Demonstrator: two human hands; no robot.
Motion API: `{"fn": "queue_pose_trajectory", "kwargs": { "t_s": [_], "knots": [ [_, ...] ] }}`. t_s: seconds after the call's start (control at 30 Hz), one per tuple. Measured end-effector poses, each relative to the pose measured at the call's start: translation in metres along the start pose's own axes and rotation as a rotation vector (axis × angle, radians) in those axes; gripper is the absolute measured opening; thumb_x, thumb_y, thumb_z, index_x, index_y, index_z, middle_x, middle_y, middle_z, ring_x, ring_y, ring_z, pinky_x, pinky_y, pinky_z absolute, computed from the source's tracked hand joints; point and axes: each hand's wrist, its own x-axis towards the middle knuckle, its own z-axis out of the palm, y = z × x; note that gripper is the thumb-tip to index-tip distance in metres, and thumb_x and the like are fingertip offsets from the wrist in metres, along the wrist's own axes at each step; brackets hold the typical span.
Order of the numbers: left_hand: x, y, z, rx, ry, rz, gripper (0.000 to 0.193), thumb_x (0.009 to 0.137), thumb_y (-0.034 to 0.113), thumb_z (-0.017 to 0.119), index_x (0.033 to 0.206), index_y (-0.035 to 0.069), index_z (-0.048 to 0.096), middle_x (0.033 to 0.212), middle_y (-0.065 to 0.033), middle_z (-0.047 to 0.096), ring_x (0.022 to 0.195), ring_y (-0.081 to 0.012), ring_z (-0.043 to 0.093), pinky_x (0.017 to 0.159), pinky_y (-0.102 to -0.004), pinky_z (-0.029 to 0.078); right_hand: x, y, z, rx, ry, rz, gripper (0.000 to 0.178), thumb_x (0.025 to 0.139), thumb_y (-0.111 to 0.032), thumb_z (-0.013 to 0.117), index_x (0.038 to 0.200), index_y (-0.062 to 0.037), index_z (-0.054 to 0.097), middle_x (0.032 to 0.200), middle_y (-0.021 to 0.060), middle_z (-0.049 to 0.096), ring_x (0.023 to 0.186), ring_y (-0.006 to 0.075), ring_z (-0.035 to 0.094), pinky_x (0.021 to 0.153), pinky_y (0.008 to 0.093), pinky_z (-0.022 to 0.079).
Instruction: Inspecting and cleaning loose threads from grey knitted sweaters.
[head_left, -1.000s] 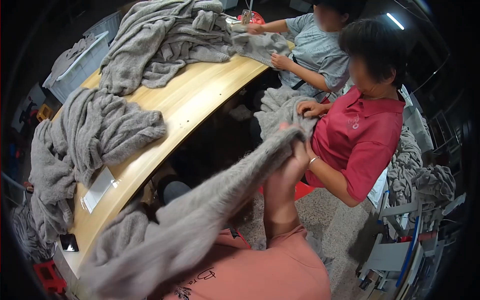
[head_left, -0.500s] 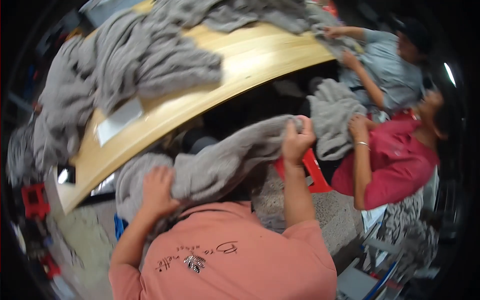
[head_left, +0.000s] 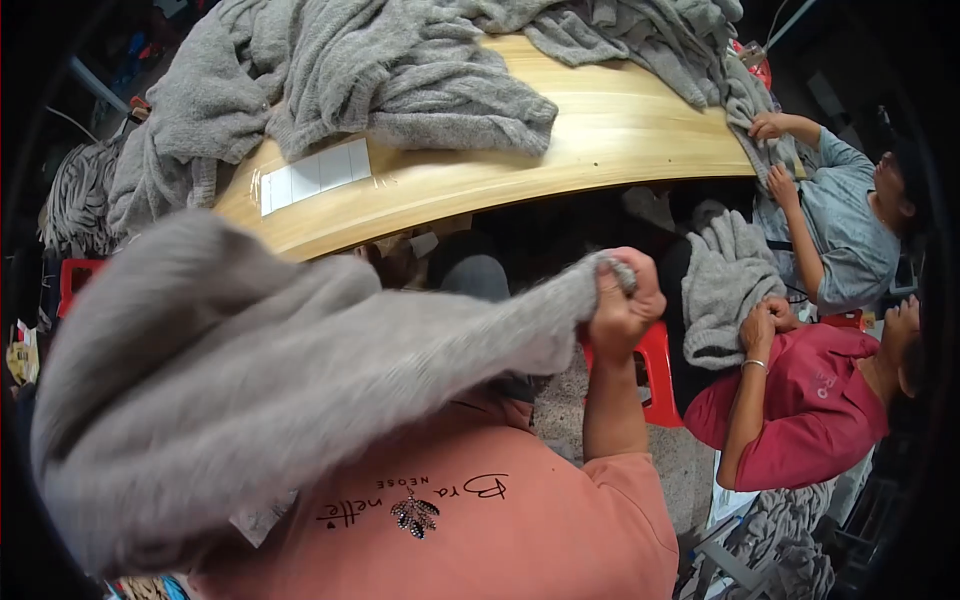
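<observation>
A fuzzy grey knit garment (head_left: pixel 330 340) stretches across the front of my body, its left part lifted and blurred by motion. My right hand (head_left: pixel 627 300) is closed round its narrow, gathered right end, thumb pressed against the fabric. The wide left part of the garment covers my left hand and forearm, so neither can be seen. Beyond the garment stands a pale wooden table (head_left: pixel 640 120), and its near edge is apart from my right hand.
Grey knit garments (head_left: pixel 400 80) lie heaped on the table, beside a white paper sheet (head_left: pixel 316 177). On the right, a person in a red shirt (head_left: pixel 800 400) handles a grey knit piece (head_left: pixel 728 285); a person in grey (head_left: pixel 840 215) sits further back. A red stool (head_left: pixel 655 375) stands near my right arm.
The garment's left part has swung up and out to the left, now covering my left hand, which was on it before. My right hand keeps its hold. The view has shifted, too.
</observation>
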Motion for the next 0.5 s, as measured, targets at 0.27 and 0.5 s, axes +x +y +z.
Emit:
{"fn": "queue_pose_trajectory", "kwargs": {
  "t_s": [0.27, 0.5],
  "knots": [
    [0.013, 0.078, 0.037, -0.440, -0.428, -0.027, 0.036, 0.073, 0.032, 0.058, 0.090, 0.001, 0.054, 0.079, -0.0045, 0.054, 0.076, -0.0148, 0.051, 0.070, -0.0269, 0.041, 0.049, -0.041, -0.033, -0.378, 0.602, -0.047, 0.012, 0.078, -0.001, 0.058, 0.089, 0.0023, 0.057, 0.085, 0.0098, 0.059, 0.076, 0.0181, 0.054, 0.069, 0.0287, 0.045],
    [-0.027, 0.131, 0.158, -0.526, -0.785, 0.042, 0.038, 0.054, 0.024, 0.074, 0.074, 0.002, 0.050, 0.063, -0.0177, 0.052, 0.062, -0.0351, 0.053, 0.057, -0.0378, 0.042, 0.064, -0.057, -0.076, -0.742, 0.417, -0.462, 0.016, 0.076, -0.006, 0.061, 0.091, 0.0009, 0.059, 0.087, 0.0124, 0.060, 0.078, 0.0213, 0.057, 0.070, 0.0314, 0.046]
  ]
}}
